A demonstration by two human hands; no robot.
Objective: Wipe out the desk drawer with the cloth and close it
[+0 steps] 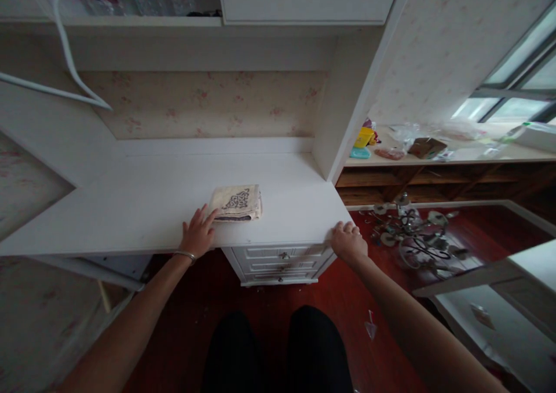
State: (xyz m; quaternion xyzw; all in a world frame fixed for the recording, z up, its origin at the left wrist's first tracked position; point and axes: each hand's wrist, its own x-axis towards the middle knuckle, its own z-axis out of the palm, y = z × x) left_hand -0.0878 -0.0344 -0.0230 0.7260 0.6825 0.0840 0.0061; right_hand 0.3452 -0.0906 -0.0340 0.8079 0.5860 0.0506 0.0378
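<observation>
A folded beige cloth with a dark scroll pattern lies on the white desk, close to its front edge. My left hand, with a bracelet at the wrist, lies flat by the front edge with its fingers spread. Its fingertips reach the left side of the cloth and seem to touch it. At the desk's front right corner, my right hand is closed over the edge, fingers together. That hand's thumb is hard to make out.
Below the desktop stands a white drawer unit. A white cable-like loop hangs at upper left. On the red floor to the right lies a chandelier. Behind it, a low shelf carries plastic bags and a yellow container.
</observation>
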